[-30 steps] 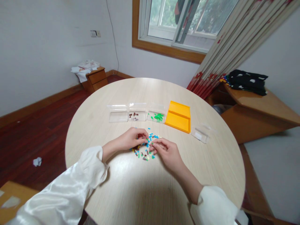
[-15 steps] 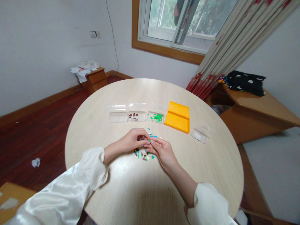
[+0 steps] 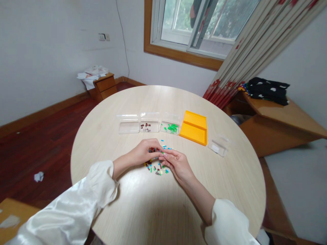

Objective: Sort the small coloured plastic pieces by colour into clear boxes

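Note:
My left hand (image 3: 146,150) and my right hand (image 3: 178,165) meet at the fingertips over a loose pile of small building bricks (image 3: 157,169) in blue, green, brown and cream. A tiny green brick (image 3: 162,153) shows between the fingertips, and both hands are closed on it in a pinch. Part of the pile is hidden under the fingers. Beyond it stands a clear open box with green bricks (image 3: 172,128). To its left, another clear box holds a few brown bricks (image 3: 145,126).
A clear box (image 3: 128,128) stands at the left end of the row. An open yellow case (image 3: 193,132) lies to the right, with a small clear box (image 3: 217,148) beyond it. All stand on the round wooden table (image 3: 158,98). A single blue brick (image 3: 162,140) lies behind the pile.
The hands stay almost in place, with only slight finger movement around the green brick. The boxes and the pile look the same.

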`<state>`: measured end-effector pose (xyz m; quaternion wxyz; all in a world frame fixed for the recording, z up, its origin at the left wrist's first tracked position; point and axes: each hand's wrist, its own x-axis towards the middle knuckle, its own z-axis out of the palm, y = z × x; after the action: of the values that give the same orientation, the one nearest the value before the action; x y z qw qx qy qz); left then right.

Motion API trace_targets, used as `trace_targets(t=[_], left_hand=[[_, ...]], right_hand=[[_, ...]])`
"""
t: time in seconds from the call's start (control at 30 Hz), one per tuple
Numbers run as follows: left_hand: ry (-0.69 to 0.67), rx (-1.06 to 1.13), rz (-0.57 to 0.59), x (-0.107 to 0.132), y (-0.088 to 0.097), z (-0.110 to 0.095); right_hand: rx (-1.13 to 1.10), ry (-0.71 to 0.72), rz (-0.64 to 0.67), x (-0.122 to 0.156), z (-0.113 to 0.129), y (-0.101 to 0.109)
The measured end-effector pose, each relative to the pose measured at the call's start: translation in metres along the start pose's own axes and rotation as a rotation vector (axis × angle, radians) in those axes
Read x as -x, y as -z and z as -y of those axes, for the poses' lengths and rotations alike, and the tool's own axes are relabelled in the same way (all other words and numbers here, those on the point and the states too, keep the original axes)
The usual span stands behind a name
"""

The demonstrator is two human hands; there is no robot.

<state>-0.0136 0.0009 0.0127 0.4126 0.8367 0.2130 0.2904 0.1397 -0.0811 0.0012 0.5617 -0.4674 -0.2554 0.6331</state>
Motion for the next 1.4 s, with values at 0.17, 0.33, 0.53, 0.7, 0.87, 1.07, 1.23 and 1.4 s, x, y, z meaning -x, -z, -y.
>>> trace_targets(t=[0.17,0.33,0.53,0.7,0.87,1.07,1.23,1.4], left_hand=[[-0.014,0.022,-0.035,0.001,-0.002,-0.002],[0.088,-0.006,-0.16,-0.001,0.001,-0.009],[0.231,-0.007,-0.358,-0.004,0.005,-0.001],[0.273,0.02,-0.405,-0.006,0.007,0.008],[0.291,0.027,-0.376,-0.006,0.007,0.009],[0.262,-0.012,-0.17,-0.004,0.004,0.006],[0.039,-0.045,0.111,-0.001,0.005,0.005],[-0.078,-0.202,0.275,0.001,0.003,-0.001]], right_hand=[[0.042,0.074,0.002,-0.002,0.002,0.0],[0.385,0.387,-0.096,-0.013,0.007,0.011],[0.952,0.994,-0.331,-0.052,0.025,0.037],[1.192,1.079,-0.408,-0.089,0.037,0.044],[1.256,1.052,-0.475,-0.108,0.038,0.048],[1.274,1.017,-0.37,-0.119,0.033,0.055],[1.304,1.054,-0.371,-0.123,0.032,0.057],[1.282,1.094,-0.367,-0.125,0.031,0.058]])
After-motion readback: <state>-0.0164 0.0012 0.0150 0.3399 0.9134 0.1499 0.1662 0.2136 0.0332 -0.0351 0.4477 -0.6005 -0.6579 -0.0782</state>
